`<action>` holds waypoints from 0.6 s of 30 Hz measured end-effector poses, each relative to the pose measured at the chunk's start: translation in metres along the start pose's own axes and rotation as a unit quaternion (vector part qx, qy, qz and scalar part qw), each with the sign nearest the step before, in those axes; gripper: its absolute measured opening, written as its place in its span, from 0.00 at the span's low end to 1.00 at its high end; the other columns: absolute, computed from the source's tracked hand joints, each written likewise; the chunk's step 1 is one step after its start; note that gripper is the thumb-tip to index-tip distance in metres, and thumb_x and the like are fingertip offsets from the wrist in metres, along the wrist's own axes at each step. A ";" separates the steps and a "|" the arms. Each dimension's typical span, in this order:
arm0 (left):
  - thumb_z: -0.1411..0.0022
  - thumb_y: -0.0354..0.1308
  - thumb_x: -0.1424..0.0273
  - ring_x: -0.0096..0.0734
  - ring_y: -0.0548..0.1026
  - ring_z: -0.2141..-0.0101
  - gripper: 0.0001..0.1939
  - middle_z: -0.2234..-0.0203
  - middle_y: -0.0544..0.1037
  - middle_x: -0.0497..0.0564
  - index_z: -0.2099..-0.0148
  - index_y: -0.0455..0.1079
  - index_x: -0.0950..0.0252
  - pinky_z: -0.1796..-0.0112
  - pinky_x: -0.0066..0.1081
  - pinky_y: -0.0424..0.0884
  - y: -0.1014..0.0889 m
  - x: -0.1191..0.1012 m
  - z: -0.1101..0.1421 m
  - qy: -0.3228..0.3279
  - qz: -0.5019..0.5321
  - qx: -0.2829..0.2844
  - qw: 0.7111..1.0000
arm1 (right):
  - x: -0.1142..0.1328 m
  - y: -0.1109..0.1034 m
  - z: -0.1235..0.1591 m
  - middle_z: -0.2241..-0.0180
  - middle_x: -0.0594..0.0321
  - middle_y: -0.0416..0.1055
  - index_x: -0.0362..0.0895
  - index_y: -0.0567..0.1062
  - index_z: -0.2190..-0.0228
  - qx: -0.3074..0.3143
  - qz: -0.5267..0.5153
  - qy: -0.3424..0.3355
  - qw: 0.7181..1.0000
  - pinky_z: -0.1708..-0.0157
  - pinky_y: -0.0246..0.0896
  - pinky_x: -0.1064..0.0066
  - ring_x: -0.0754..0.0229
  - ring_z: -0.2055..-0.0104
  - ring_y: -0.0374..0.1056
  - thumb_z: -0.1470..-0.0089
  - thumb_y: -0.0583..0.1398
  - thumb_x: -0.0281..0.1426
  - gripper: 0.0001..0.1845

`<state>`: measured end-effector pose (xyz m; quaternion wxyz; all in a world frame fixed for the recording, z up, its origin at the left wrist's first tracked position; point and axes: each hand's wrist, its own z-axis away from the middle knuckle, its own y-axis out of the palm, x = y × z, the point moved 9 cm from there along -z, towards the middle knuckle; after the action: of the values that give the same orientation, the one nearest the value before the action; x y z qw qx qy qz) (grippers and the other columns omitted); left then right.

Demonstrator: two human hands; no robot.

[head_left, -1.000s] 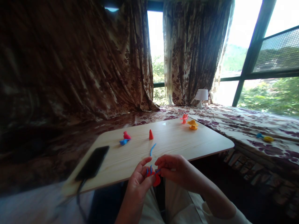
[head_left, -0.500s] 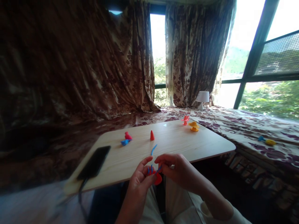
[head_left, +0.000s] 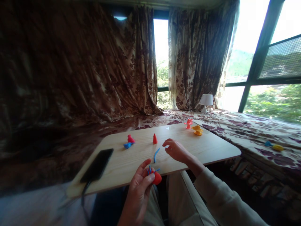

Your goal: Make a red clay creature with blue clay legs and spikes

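My left hand point(head_left: 141, 183) pinches a red modelling-clay lump point(head_left: 157, 178) between thumb and fingers, above my lap at the table's near edge. Thin blue strips stick out from the lump's top and side. My right hand point(head_left: 176, 150) hovers over the table, fingers slightly bent and apart, with nothing visible in them. Just left of it a loose blue clay strip point(head_left: 156, 155) lies on the wood. Beyond the strip stands a small red cone point(head_left: 154, 139).
On the pale wooden table point(head_left: 131, 160) lie a dark phone point(head_left: 97, 164) with a cable, a blue piece point(head_left: 128, 145), a pink-red piece point(head_left: 130, 138), a yellow figure point(head_left: 197, 130) and a coral figure point(head_left: 188, 123). A blue-and-yellow piece point(head_left: 277, 147) and a white lamp point(head_left: 206, 100) sit on the patterned cover.
My right hand has left the red lump and moved up and right over the table. My left hand keeps its hold on the lump. The view has shifted slightly.
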<state>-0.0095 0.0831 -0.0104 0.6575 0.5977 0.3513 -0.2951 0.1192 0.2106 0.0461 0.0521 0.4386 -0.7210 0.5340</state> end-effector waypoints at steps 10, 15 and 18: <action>0.51 0.64 0.74 0.22 0.73 0.70 0.24 0.69 0.77 0.48 0.49 0.69 0.64 0.64 0.22 0.68 -0.011 0.001 -0.003 0.002 0.006 -0.036 0.999 | 0.005 -0.005 0.003 0.63 0.56 0.78 0.42 0.79 0.65 -0.010 -0.014 0.004 1.000 0.59 0.65 0.67 0.55 0.62 0.73 0.49 0.55 0.23 0.14; 0.53 0.67 0.72 0.22 0.73 0.72 0.27 0.72 0.78 0.47 0.49 0.68 0.64 0.64 0.23 0.68 -0.004 -0.002 -0.002 0.019 -0.002 -0.032 0.999 | 0.055 -0.011 0.043 0.68 0.60 0.77 0.41 0.79 0.66 0.047 -0.210 -0.022 0.976 0.67 0.65 0.72 0.60 0.68 0.71 0.46 0.57 0.32 0.12; 0.54 0.68 0.71 0.23 0.74 0.71 0.28 0.71 0.78 0.47 0.49 0.68 0.63 0.63 0.24 0.67 0.002 -0.004 0.001 0.028 -0.009 -0.023 0.999 | 0.070 -0.007 0.063 0.69 0.61 0.76 0.41 0.79 0.69 0.068 -0.205 -0.017 0.976 0.68 0.62 0.74 0.61 0.67 0.69 0.45 0.56 0.31 0.11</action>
<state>-0.0103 0.0826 -0.0065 0.6586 0.5870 0.3814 -0.2760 0.1060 0.1188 0.0629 0.1188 0.5885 -0.5786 0.5521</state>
